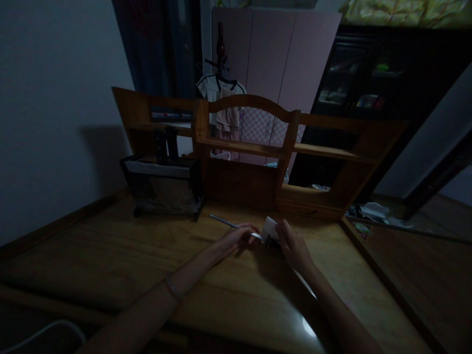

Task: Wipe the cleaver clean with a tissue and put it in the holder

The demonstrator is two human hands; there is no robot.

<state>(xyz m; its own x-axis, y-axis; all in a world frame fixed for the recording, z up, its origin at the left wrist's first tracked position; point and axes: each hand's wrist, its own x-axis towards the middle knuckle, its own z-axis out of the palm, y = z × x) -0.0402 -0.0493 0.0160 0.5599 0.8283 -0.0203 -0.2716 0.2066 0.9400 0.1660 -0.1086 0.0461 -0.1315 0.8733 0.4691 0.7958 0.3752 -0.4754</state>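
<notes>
Over the wooden desk, my left hand is closed around a thin grey stick that looks like a pen or pencil. Its far end points up and left, while a pale tip comes out between the fingers on the right. My right hand pinches a small white piece, perhaps paper or tissue, close to that tip. Just below the white piece is a small dark object, too dim to name. Whether the tip touches either of them I cannot tell.
A wooden shelf unit stands along the desk's back edge. In front of its left part is a dark-framed, box-like appliance. A raised wooden edge runs down the right side. A white cable lies at the lower left.
</notes>
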